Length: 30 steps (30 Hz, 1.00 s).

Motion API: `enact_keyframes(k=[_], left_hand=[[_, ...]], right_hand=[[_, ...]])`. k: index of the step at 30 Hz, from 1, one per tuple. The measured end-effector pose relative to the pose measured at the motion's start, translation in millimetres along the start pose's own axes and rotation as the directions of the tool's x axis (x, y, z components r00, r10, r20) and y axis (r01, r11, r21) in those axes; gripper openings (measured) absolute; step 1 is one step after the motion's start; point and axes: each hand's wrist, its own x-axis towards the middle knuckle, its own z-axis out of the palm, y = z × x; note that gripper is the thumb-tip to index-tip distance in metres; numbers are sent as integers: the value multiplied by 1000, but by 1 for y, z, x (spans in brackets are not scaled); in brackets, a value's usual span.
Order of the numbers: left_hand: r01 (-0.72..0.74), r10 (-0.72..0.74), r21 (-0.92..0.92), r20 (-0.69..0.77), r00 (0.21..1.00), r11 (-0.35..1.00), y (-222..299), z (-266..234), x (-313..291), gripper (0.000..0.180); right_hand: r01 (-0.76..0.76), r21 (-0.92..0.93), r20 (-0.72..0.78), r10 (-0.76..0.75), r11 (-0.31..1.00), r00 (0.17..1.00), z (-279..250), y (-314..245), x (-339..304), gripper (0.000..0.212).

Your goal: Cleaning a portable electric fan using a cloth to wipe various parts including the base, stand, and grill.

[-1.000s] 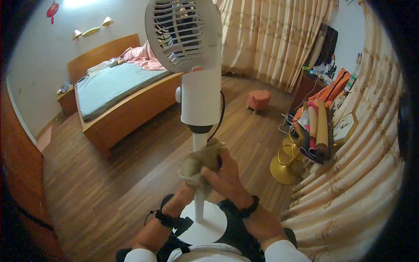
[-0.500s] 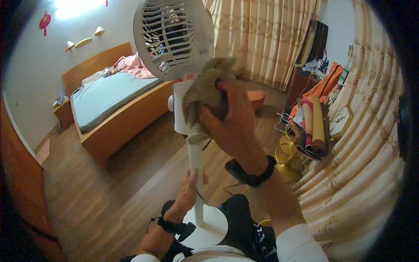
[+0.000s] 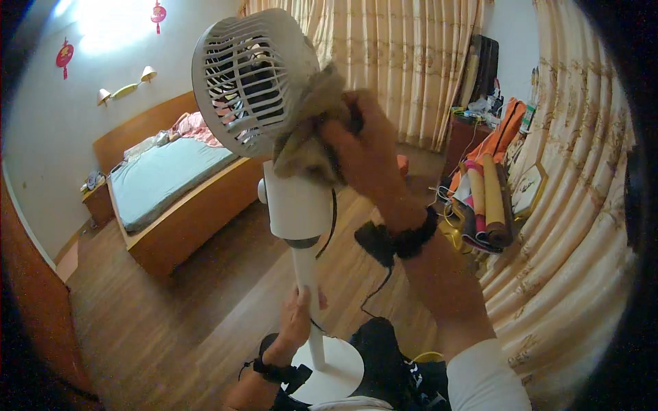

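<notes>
A white pedestal fan [image 3: 298, 205] stands upright in front of me, its slatted round head tilted up and facing left. Its round base [image 3: 336, 377] rests between my legs. My left hand [image 3: 296, 318] is wrapped round the white pole, a little above the base. In my right hand [image 3: 367, 147] is a brownish cloth [image 3: 312, 137], bunched up and pressed against the back of the fan head, just above the boxy white housing. The cloth covers part of the head's rear. A dark cord hangs behind the housing.
Behind at left is a bed [image 3: 171, 175] with a light blue sheet and a nightstand [image 3: 100, 203]. Long patterned curtains [image 3: 576, 274] hang at right and back. Fabric rolls [image 3: 490, 198], an orange bag [image 3: 504, 133] and a cluttered cabinet [image 3: 466, 144] stand at the right.
My right hand has moved the cloth from the housing up to the back of the fan head, uncovering the housing. The left hand still grips the pole.
</notes>
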Motion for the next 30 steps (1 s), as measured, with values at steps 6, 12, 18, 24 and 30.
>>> enact_keyframes(k=[6,12,18,24,30], left_hand=[[-2,2,9,-4,1000,1000,4,4,-7,53],[-39,39,47,6,999,998,6,5,-12,53],[-24,24,-18,6,1000,1000,7,1,-9,54],[-41,41,-19,-17,999,999,2,-7,-7,49],[-66,65,-47,-18,998,997,-2,-3,-6,52]], right_hand=[[51,60,-8,-50,997,999,-11,1,66,21],[84,-36,90,-81,996,993,-11,28,83,30],[195,-341,464,-15,919,886,-21,20,-2,47],[-31,42,463,8,999,886,-10,22,-63,37],[-195,3,482,169,981,860,-23,41,-107,38]])
